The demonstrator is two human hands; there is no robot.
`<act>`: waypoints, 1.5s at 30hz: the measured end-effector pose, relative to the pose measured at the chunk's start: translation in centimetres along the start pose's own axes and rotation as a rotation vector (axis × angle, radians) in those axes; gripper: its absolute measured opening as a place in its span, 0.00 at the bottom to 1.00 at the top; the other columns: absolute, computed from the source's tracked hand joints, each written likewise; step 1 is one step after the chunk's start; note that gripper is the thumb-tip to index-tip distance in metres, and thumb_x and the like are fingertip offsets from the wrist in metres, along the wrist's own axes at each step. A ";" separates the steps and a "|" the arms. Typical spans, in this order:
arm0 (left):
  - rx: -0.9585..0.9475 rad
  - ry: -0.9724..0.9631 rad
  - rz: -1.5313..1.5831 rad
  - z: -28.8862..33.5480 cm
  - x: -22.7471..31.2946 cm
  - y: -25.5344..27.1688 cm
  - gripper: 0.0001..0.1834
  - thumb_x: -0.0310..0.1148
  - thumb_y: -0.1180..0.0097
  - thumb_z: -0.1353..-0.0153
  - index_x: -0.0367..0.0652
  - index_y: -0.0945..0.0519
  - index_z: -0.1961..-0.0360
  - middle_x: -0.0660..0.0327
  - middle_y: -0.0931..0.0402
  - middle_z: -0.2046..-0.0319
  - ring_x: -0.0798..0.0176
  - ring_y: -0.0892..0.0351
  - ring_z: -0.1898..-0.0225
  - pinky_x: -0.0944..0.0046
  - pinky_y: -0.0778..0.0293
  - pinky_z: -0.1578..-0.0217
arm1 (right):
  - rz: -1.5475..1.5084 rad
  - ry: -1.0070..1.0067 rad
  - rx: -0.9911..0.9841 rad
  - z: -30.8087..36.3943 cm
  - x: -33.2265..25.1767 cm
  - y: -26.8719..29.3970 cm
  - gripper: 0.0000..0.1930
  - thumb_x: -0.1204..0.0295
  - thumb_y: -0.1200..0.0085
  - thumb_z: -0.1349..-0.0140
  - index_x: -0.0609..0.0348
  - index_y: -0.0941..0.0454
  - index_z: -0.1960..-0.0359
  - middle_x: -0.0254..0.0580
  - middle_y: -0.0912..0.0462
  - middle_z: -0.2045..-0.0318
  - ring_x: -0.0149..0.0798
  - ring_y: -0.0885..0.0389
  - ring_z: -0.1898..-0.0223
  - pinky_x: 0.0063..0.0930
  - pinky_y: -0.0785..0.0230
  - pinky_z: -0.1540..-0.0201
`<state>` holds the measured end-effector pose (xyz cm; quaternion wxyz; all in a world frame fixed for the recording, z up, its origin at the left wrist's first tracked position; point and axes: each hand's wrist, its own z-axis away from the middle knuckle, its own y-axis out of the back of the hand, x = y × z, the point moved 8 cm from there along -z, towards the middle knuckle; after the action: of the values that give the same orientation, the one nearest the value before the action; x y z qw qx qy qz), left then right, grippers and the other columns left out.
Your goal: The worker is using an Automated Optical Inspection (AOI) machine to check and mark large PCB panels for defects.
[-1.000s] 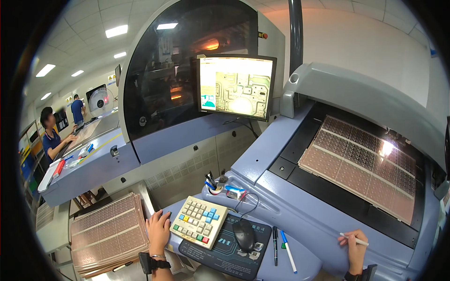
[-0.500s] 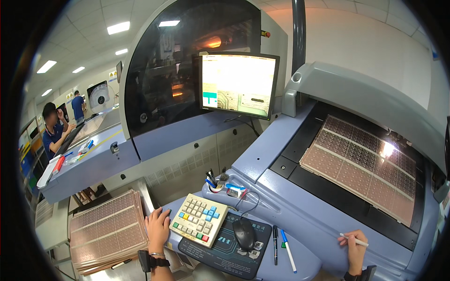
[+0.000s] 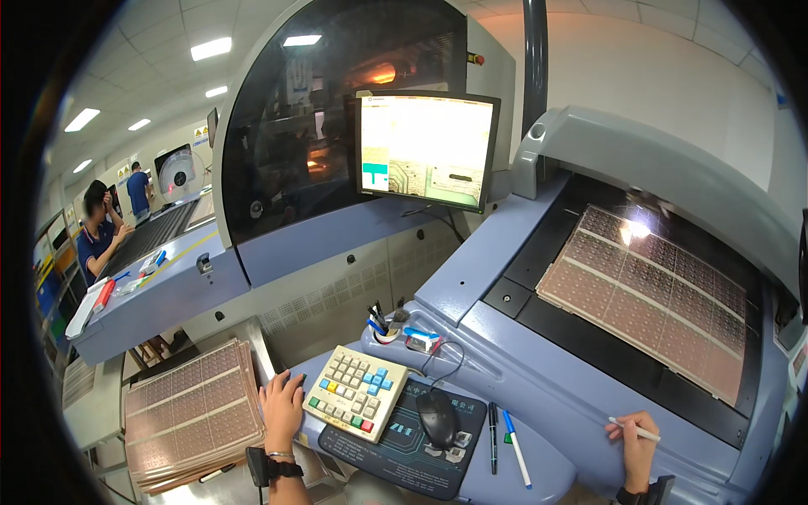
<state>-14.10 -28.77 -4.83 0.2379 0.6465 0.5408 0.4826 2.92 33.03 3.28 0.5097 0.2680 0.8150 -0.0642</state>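
My left hand [image 3: 282, 406] lies with its fingers stretched out at the left edge of the beige keypad [image 3: 357, 393], between it and a stack of coppery circuit panels [image 3: 198, 417]. A white pen [image 3: 637, 429] is held in the fingers of my right hand [image 3: 637, 446], over the front ledge of the machine. Beyond that hand, a coppery circuit panel [image 3: 648, 296] rests on the machine's black bed, with a bright spot of light near its far edge.
A black mouse [image 3: 438, 418] sits on a dark mat [image 3: 396, 461]; a black pen [image 3: 494, 438] and a white-blue marker [image 3: 518, 450] lie beside it. Behind stand a pen cup [image 3: 385, 330] and a lit monitor [image 3: 427, 150]. Two other people are at the far left.
The bright light has moved left and farther back across the panel. At the far left, a panel on the other bench has shifted away, baring dark slats. My hands stay nearly still.
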 end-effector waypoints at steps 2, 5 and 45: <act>0.001 0.000 0.006 0.0 0.0 0.1 0.16 0.36 0.47 0.36 0.55 0.19 0.47 0.61 0.28 0.42 0.53 0.36 0.36 0.38 0.50 0.33 | 0.006 0.015 -0.008 0.1 0.2 0.0 0.14 0.66 0.49 0.29 0.68 0.24 0.65 0.51 0.16 0.73 0.32 0.19 0.74 0.24 0.26 0.69; -0.002 -0.008 0.013 -0.1 0.2 -0.1 0.17 0.36 0.47 0.36 0.55 0.19 0.47 0.61 0.29 0.41 0.53 0.36 0.36 0.38 0.50 0.33 | 0.038 0.060 -0.031 0.1 0.2 0.2 0.16 0.63 0.53 0.27 0.66 0.25 0.62 0.52 0.16 0.71 0.33 0.21 0.75 0.24 0.28 0.70; 0.287 -0.492 0.710 0.7 19.6 16.8 0.21 0.20 0.51 0.40 0.36 0.24 0.44 0.48 0.27 0.42 0.48 0.29 0.39 0.53 0.37 0.37 | 1.477 0.839 0.101 -21.5 -13.7 2.0 0.12 0.77 0.48 0.41 0.50 0.23 0.56 0.44 0.21 0.74 0.47 0.18 0.68 0.38 0.23 0.67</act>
<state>-6.59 -15.55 16.01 0.0869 0.9138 0.2745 0.2865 -8.62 37.73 25.66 0.0638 0.7552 0.5486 0.3531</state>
